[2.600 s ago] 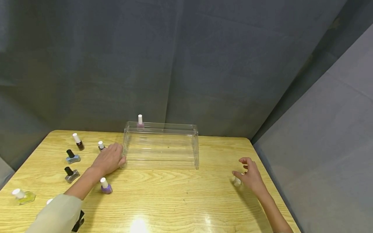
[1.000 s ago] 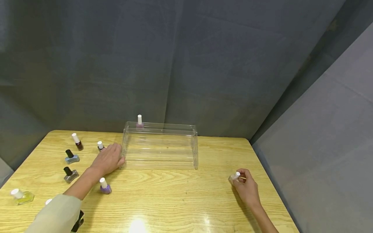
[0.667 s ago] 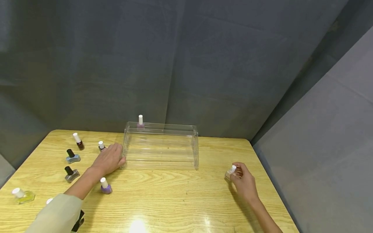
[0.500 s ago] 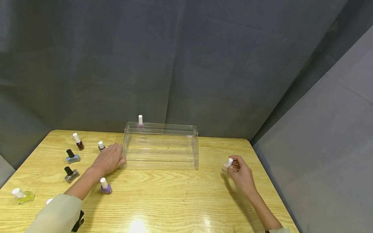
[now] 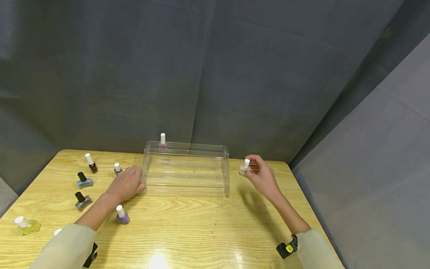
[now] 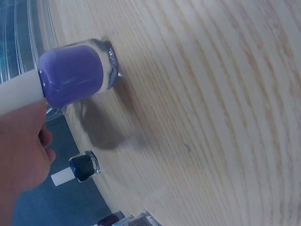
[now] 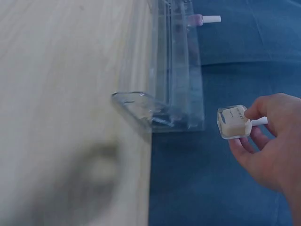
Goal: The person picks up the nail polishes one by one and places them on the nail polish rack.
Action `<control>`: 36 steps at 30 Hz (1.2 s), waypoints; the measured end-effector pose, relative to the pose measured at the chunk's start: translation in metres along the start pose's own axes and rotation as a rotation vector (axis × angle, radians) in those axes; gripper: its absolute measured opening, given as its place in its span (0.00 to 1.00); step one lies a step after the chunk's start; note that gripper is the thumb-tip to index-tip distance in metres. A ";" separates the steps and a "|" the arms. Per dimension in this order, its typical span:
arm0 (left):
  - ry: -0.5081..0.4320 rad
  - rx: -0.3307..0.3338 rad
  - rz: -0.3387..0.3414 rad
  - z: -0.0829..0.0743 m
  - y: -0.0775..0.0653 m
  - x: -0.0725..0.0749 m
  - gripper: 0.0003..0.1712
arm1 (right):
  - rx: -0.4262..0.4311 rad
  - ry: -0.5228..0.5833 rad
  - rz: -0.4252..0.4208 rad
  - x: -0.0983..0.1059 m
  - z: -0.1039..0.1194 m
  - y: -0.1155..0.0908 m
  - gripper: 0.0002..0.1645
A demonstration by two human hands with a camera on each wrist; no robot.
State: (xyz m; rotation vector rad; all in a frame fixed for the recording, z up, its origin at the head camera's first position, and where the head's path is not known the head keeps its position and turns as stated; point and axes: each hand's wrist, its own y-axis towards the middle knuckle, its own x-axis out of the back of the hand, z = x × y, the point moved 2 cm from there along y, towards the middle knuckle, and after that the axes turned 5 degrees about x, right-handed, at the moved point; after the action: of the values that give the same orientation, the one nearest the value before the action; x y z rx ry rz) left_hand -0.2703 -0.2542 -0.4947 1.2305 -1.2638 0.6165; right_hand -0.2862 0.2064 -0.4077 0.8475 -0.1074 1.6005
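The pale bottle (image 5: 242, 171) is clear glass, squarish with rounded corners, filled with beige polish and fitted with a white cap. The clear rack (image 5: 188, 172) is transparent, smooth and tiered, with sloped end walls. The lilac bottle (image 5: 162, 145) stands on its rear tier, near the left end. The counter (image 5: 188, 231) has glossy yellow wood grain.

Right hand (image 5: 263, 179): the grip pinches the pale bottle near the neck, between thumb and fingers, cap uppermost. The forearm slants in from the lower right; the bottle is raised above the counter, its shadow falling apart from it.

Left hand (image 5: 125, 184): back of the hand upward, thumb touching the rack's left end. Whether the fingers curl round that end cannot be told.

The pale bottle is just beside the rack's right end wall, with a gap between. The rack's rear edge lies along the counter's far edge, before the dark cloth (image 5: 201, 74). The purple bottle (image 5: 123, 218) stands near the left forearm.
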 end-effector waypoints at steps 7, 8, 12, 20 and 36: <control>0.000 -0.011 -0.004 0.003 0.000 -0.004 0.15 | 0.054 0.022 0.061 -0.014 0.016 0.035 0.22; -0.003 -0.007 0.003 0.002 0.000 -0.003 0.14 | 0.065 0.029 0.064 -0.017 0.018 0.040 0.22; -0.009 0.004 0.012 0.001 0.000 -0.001 0.14 | 0.104 0.049 0.081 -0.028 0.025 0.058 0.22; -0.022 -0.010 -0.034 0.001 0.000 -0.001 0.14 | 0.153 0.078 0.111 -0.053 0.037 0.087 0.23; -0.014 0.017 -0.021 0.001 0.000 0.000 0.14 | 0.185 0.090 0.165 -0.102 0.043 0.125 0.23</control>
State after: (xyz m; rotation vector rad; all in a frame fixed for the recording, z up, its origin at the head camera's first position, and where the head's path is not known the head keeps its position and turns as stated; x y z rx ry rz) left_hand -0.2709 -0.2550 -0.4952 1.2627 -1.2581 0.6049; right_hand -0.3807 0.0704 -0.3860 0.9268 0.0366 1.8215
